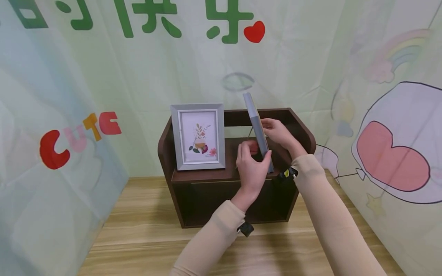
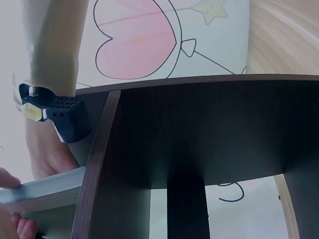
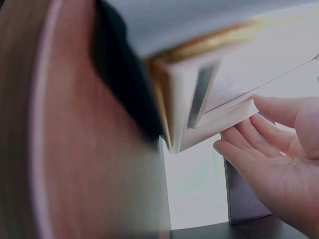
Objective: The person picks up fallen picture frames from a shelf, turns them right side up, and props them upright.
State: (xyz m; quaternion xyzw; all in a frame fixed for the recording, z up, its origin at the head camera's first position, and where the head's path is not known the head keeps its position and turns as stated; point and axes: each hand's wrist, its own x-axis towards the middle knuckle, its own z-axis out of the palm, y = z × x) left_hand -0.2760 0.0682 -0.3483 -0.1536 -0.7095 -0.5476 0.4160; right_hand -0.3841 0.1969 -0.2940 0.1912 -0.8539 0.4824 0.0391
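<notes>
A grey picture frame stands tilted and nearly edge-on above the right half of a dark brown shelf unit. My left hand grips its lower part, with the thumb on the near edge and the fingers on the left side. Higher up, my right hand holds the frame from the right. In the right wrist view, that hand has its thumb and fingertips against the frame's light side. The left wrist view catches the grey edge between left-hand fingertips, with the right hand beyond.
Another grey frame with a flower print leans upright on the shelf's left half. Raised side panels flank the shelf, and a rail crosses the back. A wooden table lies beneath; printed cloth hangs behind and at the sides.
</notes>
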